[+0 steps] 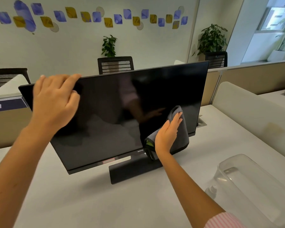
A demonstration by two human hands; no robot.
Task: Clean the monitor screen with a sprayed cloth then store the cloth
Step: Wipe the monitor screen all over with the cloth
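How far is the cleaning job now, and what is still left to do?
Done: the cloth is already at the screen, so spraying seems finished; the bottle stands by the bin.
In hand: the right hand presses the cloth flat on the lower right of the screen, while the left hand holds the top left edge.
Left: the remaining screen area, then storing the cloth.

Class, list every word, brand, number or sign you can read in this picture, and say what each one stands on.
"BenQ": small brand mark on the lower frame of the monitor.
"437": white digits, cut off by the picture's left edge, on the dark blue sign on the desk partition at left.
The pink sticker under the monitor's lower edge is too blurred to read.
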